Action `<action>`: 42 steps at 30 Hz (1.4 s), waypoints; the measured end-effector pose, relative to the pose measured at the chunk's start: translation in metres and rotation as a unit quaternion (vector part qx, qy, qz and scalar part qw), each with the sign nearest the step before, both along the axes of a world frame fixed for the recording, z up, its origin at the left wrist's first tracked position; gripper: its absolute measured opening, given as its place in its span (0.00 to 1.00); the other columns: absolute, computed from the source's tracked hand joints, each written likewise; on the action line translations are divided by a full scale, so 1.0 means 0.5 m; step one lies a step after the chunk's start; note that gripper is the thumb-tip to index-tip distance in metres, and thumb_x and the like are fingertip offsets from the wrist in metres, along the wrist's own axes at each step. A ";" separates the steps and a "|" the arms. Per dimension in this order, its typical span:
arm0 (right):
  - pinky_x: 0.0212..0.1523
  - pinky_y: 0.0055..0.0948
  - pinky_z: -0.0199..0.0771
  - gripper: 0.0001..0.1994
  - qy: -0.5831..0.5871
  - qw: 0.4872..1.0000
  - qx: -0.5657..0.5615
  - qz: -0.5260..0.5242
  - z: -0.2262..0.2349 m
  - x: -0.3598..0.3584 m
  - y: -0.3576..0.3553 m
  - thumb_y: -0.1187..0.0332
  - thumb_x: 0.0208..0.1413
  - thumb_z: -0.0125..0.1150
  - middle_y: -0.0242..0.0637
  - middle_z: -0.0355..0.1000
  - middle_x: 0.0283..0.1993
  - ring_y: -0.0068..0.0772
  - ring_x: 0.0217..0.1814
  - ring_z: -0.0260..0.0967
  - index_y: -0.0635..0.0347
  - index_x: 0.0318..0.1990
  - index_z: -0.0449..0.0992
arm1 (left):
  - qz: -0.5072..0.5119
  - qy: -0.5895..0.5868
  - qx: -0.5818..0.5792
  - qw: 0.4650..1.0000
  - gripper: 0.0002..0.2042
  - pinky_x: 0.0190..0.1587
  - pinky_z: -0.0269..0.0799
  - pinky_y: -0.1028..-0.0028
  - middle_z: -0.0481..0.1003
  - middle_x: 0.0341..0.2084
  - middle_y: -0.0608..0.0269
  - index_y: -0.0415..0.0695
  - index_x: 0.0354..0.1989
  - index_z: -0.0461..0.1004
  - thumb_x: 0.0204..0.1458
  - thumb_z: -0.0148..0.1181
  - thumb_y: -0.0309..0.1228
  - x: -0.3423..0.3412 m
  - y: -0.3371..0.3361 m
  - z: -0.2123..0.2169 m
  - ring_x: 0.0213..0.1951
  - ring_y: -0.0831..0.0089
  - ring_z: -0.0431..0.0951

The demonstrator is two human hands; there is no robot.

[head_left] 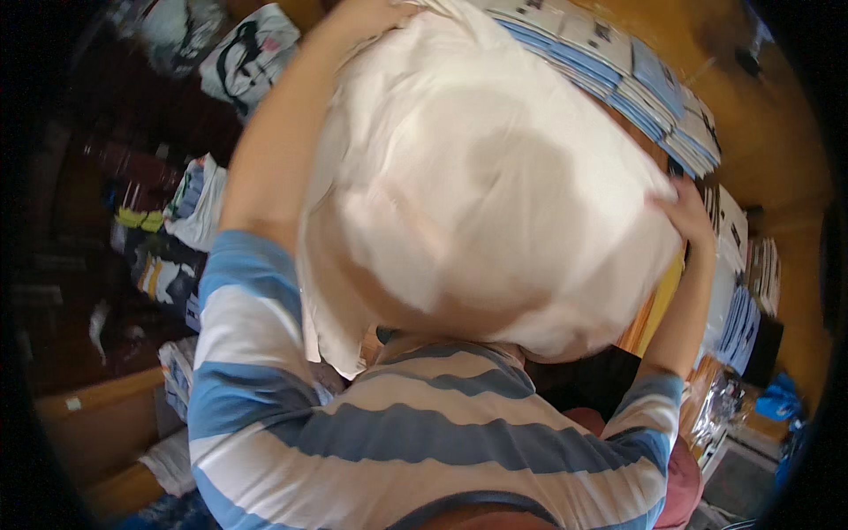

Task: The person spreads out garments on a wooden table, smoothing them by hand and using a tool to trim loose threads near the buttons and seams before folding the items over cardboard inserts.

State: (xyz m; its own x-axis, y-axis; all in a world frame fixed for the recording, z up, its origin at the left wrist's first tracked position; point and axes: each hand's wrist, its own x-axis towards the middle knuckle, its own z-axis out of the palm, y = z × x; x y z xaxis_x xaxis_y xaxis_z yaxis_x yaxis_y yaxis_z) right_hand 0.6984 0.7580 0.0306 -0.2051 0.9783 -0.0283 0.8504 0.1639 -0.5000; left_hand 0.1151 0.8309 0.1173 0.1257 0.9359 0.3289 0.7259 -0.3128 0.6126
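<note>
The right hand (691, 212)'s fingers pinch the pale cloth (495, 194) (the left hand (375, 16)'s I cannot tell). It hangs spread, unfolded; folded garments (609, 79) lie stacked beyond.

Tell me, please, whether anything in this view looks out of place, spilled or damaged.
Nothing looks spilled or damaged. The crumpled clear plastic and blue material at lower right look untidy against the neat folded stacks at upper right. Dark patches on the cream cloth appear to be shadows.
</note>
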 end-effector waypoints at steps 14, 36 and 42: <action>0.64 0.60 0.66 0.35 -0.145 0.923 0.107 -0.340 -0.506 -0.018 -0.374 0.46 0.58 0.70 0.57 0.70 0.63 0.63 0.65 0.67 0.64 0.64 0.70 | 0.316 0.092 -0.002 0.944 0.34 0.70 0.57 0.50 0.59 0.68 0.32 0.30 0.67 0.62 0.56 0.70 0.32 0.124 -0.605 -0.651 0.70 0.42 0.58; 0.49 0.37 0.79 0.21 0.494 0.692 0.066 -0.522 -0.165 0.000 -0.589 0.49 0.74 0.51 0.37 0.75 0.49 0.33 0.48 0.75 0.55 0.61 0.73 | 0.214 -0.155 -0.443 0.857 0.21 0.44 0.77 0.74 0.83 0.38 0.67 0.42 0.56 0.78 0.58 0.70 0.39 -0.216 -0.623 -0.350 0.40 0.78 0.81; 0.47 0.38 0.82 0.23 0.567 0.704 0.078 -0.420 -0.022 0.150 -0.512 0.46 0.72 0.53 0.40 0.78 0.47 0.35 0.45 0.79 0.56 0.58 0.76 | -0.218 -0.594 -0.181 0.753 0.29 0.63 0.71 0.48 0.75 0.61 0.45 0.45 0.63 0.73 0.63 0.55 0.55 -0.196 -0.448 -0.096 0.60 0.49 0.76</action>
State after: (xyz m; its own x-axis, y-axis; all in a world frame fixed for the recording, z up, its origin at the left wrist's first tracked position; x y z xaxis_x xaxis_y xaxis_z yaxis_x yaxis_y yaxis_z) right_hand 0.7732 0.5017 0.0195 0.6438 0.7409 -0.1914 -0.2519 -0.0310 -0.9673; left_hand 0.0174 0.6070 0.0693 0.2649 0.9465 0.1843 -0.5250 -0.0187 0.8509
